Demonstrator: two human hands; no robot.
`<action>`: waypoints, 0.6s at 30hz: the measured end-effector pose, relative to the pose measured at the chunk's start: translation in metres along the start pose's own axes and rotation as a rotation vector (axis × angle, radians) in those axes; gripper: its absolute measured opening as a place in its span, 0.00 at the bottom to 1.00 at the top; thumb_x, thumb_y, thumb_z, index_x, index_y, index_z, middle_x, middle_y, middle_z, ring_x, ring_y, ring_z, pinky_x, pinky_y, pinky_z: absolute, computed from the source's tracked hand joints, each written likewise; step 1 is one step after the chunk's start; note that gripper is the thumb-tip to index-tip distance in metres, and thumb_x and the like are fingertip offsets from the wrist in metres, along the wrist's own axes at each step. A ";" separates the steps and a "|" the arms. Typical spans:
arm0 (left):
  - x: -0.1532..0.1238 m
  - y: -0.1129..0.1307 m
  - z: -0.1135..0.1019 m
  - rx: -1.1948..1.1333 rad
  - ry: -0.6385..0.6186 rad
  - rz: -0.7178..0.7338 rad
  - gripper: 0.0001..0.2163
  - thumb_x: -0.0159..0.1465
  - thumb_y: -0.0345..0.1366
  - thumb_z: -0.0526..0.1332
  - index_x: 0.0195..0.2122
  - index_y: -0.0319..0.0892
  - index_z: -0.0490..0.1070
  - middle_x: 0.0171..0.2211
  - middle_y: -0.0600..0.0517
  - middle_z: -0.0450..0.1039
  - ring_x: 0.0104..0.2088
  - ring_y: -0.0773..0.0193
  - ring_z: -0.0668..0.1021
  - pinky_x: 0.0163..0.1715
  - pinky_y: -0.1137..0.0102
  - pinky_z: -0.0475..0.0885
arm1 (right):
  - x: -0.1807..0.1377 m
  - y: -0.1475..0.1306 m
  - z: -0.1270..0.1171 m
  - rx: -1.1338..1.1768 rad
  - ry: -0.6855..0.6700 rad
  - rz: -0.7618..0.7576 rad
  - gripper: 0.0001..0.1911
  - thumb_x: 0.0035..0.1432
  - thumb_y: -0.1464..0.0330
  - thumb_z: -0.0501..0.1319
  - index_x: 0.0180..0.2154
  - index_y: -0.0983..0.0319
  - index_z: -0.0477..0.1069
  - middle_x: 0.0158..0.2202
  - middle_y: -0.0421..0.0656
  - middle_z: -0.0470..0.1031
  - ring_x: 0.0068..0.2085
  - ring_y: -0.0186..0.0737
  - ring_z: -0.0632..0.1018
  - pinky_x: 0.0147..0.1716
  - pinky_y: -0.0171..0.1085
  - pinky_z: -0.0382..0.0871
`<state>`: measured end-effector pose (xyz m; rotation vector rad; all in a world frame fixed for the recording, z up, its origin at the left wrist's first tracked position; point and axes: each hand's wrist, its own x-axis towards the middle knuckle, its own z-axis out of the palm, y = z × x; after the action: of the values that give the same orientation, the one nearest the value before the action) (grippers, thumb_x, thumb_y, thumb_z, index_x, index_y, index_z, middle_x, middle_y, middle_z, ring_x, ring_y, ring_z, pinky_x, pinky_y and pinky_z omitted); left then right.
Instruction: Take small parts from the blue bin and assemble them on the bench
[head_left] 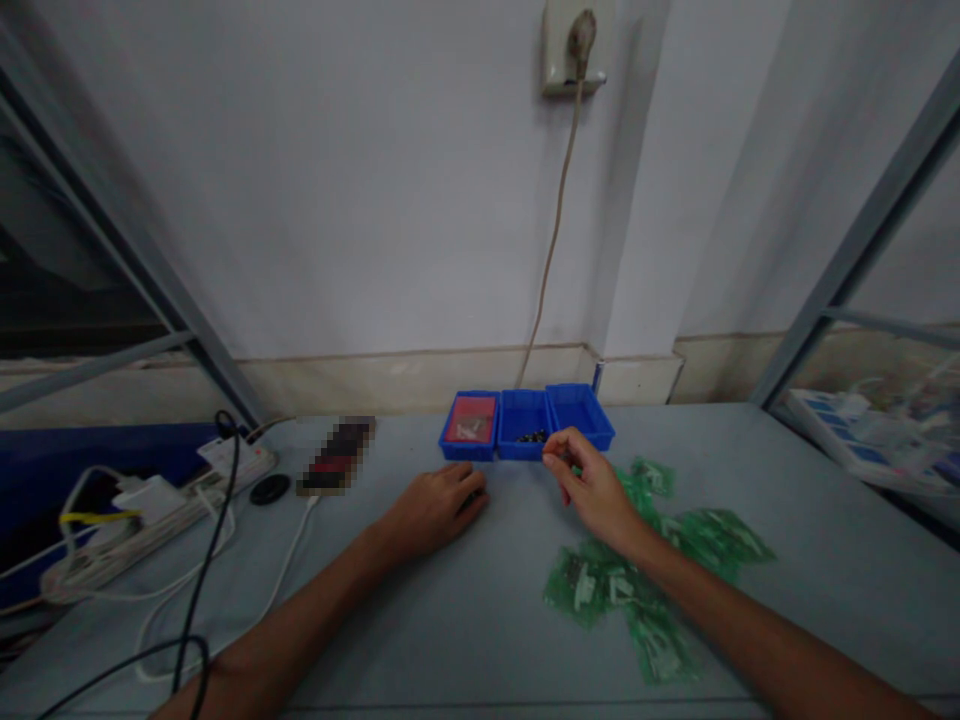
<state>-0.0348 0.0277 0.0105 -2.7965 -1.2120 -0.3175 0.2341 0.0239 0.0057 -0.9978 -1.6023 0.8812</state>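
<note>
My left hand [439,508] rests on the table with its fingers loosely bent and the thumb a little apart; I see nothing in it. In a pinch, my right hand [589,482] hovers at the front right corner of the middle blue bin [523,408]. Whatever its fingertips may hold is too small to make out. Small dark metal parts [534,437] lie at the front of that bin. To its left stands a blue bin [444,440] with a red sheet and a clear bag [471,430] inside. Another blue bin [581,405] stands to the right.
Green plastic bags [660,640] lie around and under my right forearm. A phone [337,455] on a white cable, a round black lid [270,489] and a power strip [161,525] are at the left. A loaded tray [847,440] stands far right. The wall rises behind the bins.
</note>
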 end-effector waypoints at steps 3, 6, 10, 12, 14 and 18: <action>0.000 0.002 0.003 -0.050 0.000 0.024 0.08 0.77 0.41 0.53 0.44 0.45 0.69 0.41 0.50 0.72 0.41 0.59 0.77 0.39 0.67 0.72 | 0.005 0.007 -0.003 -0.103 0.041 -0.026 0.09 0.70 0.61 0.58 0.47 0.57 0.71 0.43 0.44 0.74 0.32 0.39 0.74 0.23 0.34 0.67; 0.000 0.004 0.003 -0.120 0.000 0.053 0.08 0.77 0.41 0.54 0.46 0.45 0.69 0.43 0.50 0.72 0.42 0.59 0.77 0.40 0.67 0.71 | 0.008 0.013 -0.004 -0.205 0.059 -0.099 0.14 0.69 0.65 0.59 0.54 0.56 0.72 0.52 0.47 0.75 0.41 0.44 0.77 0.34 0.39 0.72; 0.001 0.004 0.002 -0.151 0.019 0.043 0.07 0.76 0.41 0.57 0.48 0.45 0.68 0.43 0.50 0.72 0.43 0.58 0.77 0.42 0.66 0.71 | 0.005 0.010 -0.002 -0.322 0.050 -0.188 0.15 0.68 0.68 0.61 0.55 0.56 0.72 0.51 0.47 0.74 0.41 0.44 0.77 0.42 0.43 0.71; 0.001 0.003 0.002 -0.127 0.027 0.024 0.07 0.75 0.41 0.57 0.46 0.44 0.68 0.42 0.50 0.72 0.43 0.57 0.76 0.42 0.65 0.72 | 0.002 0.004 -0.001 -0.364 -0.047 -0.217 0.07 0.69 0.68 0.61 0.48 0.57 0.76 0.45 0.45 0.76 0.40 0.43 0.76 0.43 0.43 0.70; 0.002 0.003 0.001 -0.124 0.031 0.020 0.07 0.75 0.41 0.57 0.45 0.44 0.69 0.42 0.49 0.72 0.42 0.57 0.76 0.43 0.64 0.72 | -0.002 -0.002 0.001 -0.432 -0.188 -0.278 0.05 0.70 0.67 0.62 0.43 0.57 0.77 0.44 0.45 0.77 0.46 0.46 0.76 0.50 0.45 0.67; 0.002 0.006 0.000 -0.240 0.032 0.075 0.05 0.76 0.36 0.56 0.45 0.45 0.71 0.43 0.50 0.72 0.44 0.59 0.76 0.46 0.66 0.71 | -0.008 -0.006 0.003 -0.542 -0.448 -0.370 0.10 0.70 0.64 0.63 0.50 0.55 0.79 0.51 0.46 0.76 0.53 0.48 0.73 0.55 0.47 0.64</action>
<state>-0.0286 0.0253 0.0107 -3.0154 -1.1282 -0.5331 0.2311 0.0135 0.0078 -0.8460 -2.3987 0.4308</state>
